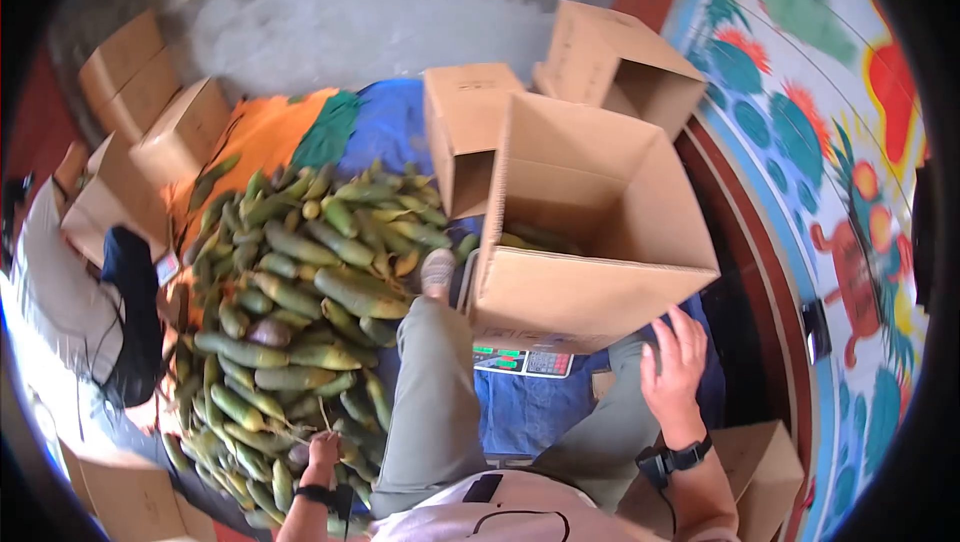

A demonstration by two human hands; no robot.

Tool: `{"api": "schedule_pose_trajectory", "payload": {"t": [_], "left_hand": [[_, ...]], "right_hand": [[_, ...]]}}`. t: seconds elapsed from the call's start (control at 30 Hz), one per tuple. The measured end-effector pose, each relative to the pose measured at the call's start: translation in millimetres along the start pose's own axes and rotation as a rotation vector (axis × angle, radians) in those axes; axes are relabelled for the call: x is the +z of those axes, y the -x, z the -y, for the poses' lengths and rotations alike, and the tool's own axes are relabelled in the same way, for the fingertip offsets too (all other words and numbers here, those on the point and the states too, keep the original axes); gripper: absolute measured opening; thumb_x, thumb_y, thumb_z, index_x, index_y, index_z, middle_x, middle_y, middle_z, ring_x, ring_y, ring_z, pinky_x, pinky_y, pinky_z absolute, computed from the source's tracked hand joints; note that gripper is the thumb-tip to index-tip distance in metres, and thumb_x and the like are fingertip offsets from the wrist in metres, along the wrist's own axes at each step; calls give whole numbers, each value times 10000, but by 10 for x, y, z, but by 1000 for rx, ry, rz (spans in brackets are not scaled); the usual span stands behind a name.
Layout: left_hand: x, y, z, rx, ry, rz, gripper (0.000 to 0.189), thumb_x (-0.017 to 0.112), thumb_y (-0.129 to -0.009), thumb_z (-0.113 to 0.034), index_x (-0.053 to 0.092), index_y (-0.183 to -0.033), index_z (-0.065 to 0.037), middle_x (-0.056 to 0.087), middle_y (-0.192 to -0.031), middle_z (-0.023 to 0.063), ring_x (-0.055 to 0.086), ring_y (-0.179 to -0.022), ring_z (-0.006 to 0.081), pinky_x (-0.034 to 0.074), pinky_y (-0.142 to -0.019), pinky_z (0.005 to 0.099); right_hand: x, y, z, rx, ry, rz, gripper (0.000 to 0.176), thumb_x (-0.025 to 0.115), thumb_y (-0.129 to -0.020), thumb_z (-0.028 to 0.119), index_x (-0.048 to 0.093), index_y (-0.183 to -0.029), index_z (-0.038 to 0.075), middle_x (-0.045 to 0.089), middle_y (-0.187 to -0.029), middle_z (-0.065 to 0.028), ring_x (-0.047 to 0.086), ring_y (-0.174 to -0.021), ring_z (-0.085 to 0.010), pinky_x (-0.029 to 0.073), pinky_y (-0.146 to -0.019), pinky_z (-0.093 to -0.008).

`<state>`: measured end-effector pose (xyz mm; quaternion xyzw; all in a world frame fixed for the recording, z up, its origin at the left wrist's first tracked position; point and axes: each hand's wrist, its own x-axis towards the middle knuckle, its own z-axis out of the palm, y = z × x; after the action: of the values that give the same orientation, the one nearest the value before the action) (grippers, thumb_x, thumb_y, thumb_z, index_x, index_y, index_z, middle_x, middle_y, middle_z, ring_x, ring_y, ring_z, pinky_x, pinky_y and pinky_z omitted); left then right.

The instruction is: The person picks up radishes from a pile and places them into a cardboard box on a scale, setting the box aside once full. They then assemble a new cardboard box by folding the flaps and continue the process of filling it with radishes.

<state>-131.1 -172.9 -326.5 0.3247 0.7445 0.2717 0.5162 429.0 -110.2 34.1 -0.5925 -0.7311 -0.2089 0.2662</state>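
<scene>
My left hand (323, 450) is down at the near edge of a heap of long green radishes (300, 317), its fingers closed. What they hold is hidden among the radishes and thin roots. Fingers apart and holding nothing, my right hand (678, 354) is beside the near right corner of an open cardboard box (590, 287). The box stands upright between my legs with some green radishes (535, 236) at its bottom. Under it is a weighing scale (545, 365), whose lit green display and keypad show at the front.
Behind the open box, more cardboard boxes (470, 92) lie on their sides. A person (75, 287) at the left handles another carton (115, 200). Orange and blue sheets (385, 127) lie beneath the heap. A painted wall (800, 132) runs along the right.
</scene>
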Motion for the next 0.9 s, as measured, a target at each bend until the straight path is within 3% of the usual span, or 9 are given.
{"api": "schedule_pose_trajectory", "payload": {"t": [0.07, 0.13, 0.17, 0.2, 0.3, 0.33, 0.43, 0.63, 0.9], "left_hand": [[-20, 364, -774, 4, 232, -81, 277, 513, -905, -216, 545, -664, -84, 499, -560, 30, 494, -472, 152, 436, -454, 308], [-186, 23, -566, 448, 274, -99, 264, 505, -920, -214, 534, -694, -82, 492, -587, 17, 465, -498, 139, 417, -487, 294], [-141, 633, -1528, 293, 364, -87, 260, 496, -939, -217, 516, -721, -76, 467, -599, 11, 461, -530, 133, 406, -521, 279], [-138, 771, -1840, 309, 512, -87, 260, 491, -951, -214, 503, -728, -81, 463, -621, 14, 467, -564, 141, 409, -556, 282], [-228, 1088, -2546, 553, 721, 58, 229, 503, -961, -193, 500, -767, -70, 488, -747, 16, 469, -680, 156, 403, -674, 288], [-336, 1053, -2592, 693, 506, -2, 198, 498, -964, -178, 509, -798, -69, 484, -754, 15, 460, -686, 155, 403, -676, 295], [-121, 1624, -3346, 702, 959, 248, 268, 446, -986, -223, 466, -770, -66, 430, -711, 18, 414, -646, 150, 394, -679, 291], [312, 1992, -3694, 700, 1015, 753, 385, 413, -996, -292, 392, -684, -67, 340, -635, 24, 320, -556, 137, 331, -545, 295], [978, 2160, -3679, 513, 779, 1087, 432, 507, -940, -314, 550, -663, 16, 499, -666, 129, 504, -588, 239, 408, -538, 323]], "right_hand": [[22, -26, 44, -18, -21, -32, 368, 663, -697, 24, 601, -1059, 4, 516, -1231, -188, 522, -1067, -377, 416, -917, -473], [55, -52, 94, -30, -75, -52, 367, 675, -693, 32, 606, -1053, 18, 528, -1220, -174, 549, -1022, -347, 442, -876, -471], [73, -40, 129, -27, -103, -50, 360, 676, -697, 32, 608, -1050, 20, 529, -1221, -173, 553, -1017, -341, 449, -864, -465], [88, -28, 161, -27, -135, -48, 354, 676, -700, 33, 610, -1048, 22, 529, -1221, -172, 557, -1011, -335, 457, -851, -458], [103, 17, 244, -43, -210, -46, 345, 679, -707, 41, 614, -1045, 23, 529, -1223, -172, 562, -1007, -332, 470, -839, -440], [102, 29, 276, -33, -205, -49, 345, 679, -707, 41, 614, -1045, 23, 529, -1223, -172, 562, -1007, -332, 470, -839, -440], [87, 49, 321, -43, -307, -39, 377, 703, -720, 101, 598, -1072, 18, 528, -1226, -174, 568, -1023, -324, 475, -849, -424], [-144, -45, 648, -178, -542, 13, 570, 730, -743, 236, 513, -1230, 35, 510, -1257, -167, 554, -1053, -327, 463, -872, -417], [-150, 173, 741, -186, -737, 158, 702, 740, -727, 227, 419, -1325, 47, 543, -1162, -140, 549, -972, -317, 452, -864, -417]]}}
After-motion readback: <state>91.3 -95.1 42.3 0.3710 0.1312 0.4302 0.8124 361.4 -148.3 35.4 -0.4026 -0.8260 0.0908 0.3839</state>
